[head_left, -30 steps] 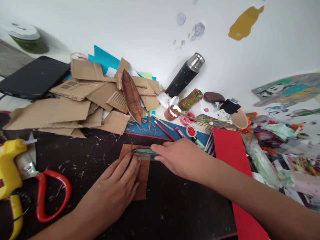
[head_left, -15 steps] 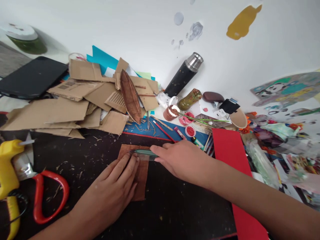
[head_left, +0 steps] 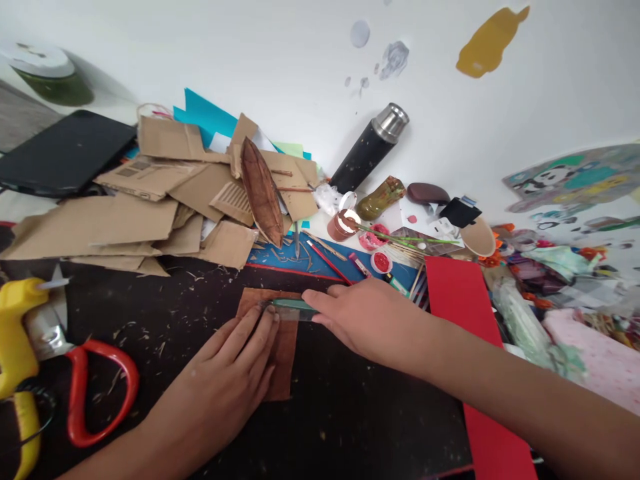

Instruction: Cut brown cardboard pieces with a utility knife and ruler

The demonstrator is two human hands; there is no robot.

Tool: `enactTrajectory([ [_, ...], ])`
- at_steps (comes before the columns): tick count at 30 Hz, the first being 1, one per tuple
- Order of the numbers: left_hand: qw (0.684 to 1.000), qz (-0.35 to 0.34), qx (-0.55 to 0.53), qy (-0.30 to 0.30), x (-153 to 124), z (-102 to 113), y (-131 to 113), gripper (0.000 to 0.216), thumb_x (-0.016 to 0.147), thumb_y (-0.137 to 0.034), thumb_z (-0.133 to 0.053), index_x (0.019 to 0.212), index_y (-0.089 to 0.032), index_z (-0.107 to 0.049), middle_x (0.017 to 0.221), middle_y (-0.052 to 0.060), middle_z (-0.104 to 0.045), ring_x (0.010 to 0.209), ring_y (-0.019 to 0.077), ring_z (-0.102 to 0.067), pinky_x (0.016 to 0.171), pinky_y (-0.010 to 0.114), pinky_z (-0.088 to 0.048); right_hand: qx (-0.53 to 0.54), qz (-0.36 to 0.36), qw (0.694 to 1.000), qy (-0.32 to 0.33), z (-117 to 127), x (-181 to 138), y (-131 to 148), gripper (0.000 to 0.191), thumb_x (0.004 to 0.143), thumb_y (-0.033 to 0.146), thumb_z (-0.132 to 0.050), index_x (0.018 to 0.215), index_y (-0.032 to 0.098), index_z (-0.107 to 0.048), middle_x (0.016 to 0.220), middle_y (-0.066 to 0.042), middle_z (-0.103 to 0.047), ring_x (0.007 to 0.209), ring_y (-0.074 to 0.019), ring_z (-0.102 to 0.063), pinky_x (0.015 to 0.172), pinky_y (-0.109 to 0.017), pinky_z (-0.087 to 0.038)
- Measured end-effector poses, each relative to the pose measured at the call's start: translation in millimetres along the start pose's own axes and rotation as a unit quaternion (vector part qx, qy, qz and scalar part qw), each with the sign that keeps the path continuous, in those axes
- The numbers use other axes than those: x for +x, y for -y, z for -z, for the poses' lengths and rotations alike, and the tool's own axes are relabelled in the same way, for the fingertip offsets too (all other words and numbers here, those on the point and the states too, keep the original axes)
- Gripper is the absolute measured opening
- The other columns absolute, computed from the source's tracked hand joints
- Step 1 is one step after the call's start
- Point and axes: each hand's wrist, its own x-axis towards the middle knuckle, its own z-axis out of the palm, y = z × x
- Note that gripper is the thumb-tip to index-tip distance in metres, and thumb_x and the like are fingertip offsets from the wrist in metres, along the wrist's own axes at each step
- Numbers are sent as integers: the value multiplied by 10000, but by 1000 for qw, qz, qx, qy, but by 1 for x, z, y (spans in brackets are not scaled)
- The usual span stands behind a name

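Green tool (head_left: 294, 304) lies across the brown sheet (head_left: 284, 367)

The brown sheet rests on the dark desk (head_left: 380, 427) in front of the person, its long axis running from near to far. The left hand (head_left: 220, 370) lies over its left side, fingers stretched out and slightly parted, with no closed hold showing. Its fingertips come up to the tool's left end; whether they touch it cannot be told.

The right hand's (head_left: 357, 317) grip is closed, thumb and fingers pinching the green tool (perhaps a craft knife, though the tip is too small to make out). The relation that counts is a crossing: the tool runs side to side, roughly square to the sheet's length and close to its far end. The sheet lies to the left of the right grip, and the left hand is nearer, being on it. A clear strip (head_left: 295, 315) shows along the tool's near side.

Scissors (head_left: 103, 393) lie well to the left, red card (head_left: 456, 300) to the right.
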Motion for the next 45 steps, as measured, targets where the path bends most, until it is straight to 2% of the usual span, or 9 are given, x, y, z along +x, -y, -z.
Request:
enactTrajectory([
  [6,1000,-6,5,-15,2,2,0,500,1103,-325,-430,1294,-83,-824,1427,204,-768,1401,361,-622,1171,484,-451,38,-14,999,7,1,2,-5,222,1150,325,-560,1298,216,-685,1019,-72,-818,774,-239,-749,653,-332,-417],
  [14,1000,5,5,-17,3,3,-1,536,1118,-318,-373,1335,-78,-801,1467,184,-756,1420,339,-619,1177,464,-453,81,-32,996,-5,-7,-4,-8,301,1165,337,-520,1402,218,-662,1168,-87,-830,927,-271,-781,669,-341,-442],
  [23,1000,4,7,-21,5,5,-2,573,1137,-306,-323,1348,-54,-792,1448,192,-766,1401,347,-621,1154,473,-452,44,-31,999,-9,-14,-7,-3,334,1172,348,-523,1445,212,-658,1098,-85,-815,795,-233,-734,600,-326,-336],
  [30,999,-14,24,-20,3,4,0,543,1115,-299,-359,1302,-95,-826,1443,180,-769,1411,356,-602,1144,496,-466,46,-34,998,-3,-13,-5,-3,318,1174,351,-521,1433,222,-653,1068,-68,-806,790,-227,-735,580,-329,-288],
  [35,1000,-17,20,-17,4,4,0,539,1109,-280,-360,1289,-77,-826,1427,193,-772,1411,369,-603,1147,501,-463,25,-34,999,8,-9,-2,2,324,1175,341,-520,1443,216,-653,1047,-73,-805,797,-234,-746,581,-332,-311],
  [40,1000,-9,12,-25,5,4,0,561,1124,-286,-332,1310,-68,-814,1417,191,-778,1398,358,-615,1148,489,-457,30,-27,999,24,1,2,2,293,1164,313,-544,1403,208,-675,1080,-88,-819,834,-244,-760,633,-336,-391],
  [45,1000,-14,9,-18,2,3,0,497,1096,-288,-415,1299,-83,-820,1438,193,-762,1407,368,-611,1166,500,-444,49,-15,998,37,6,6,-7,283,1154,322,-544,1383,226,-679,1110,-82,-828,827,-256,-762,674,-351,-431],
])
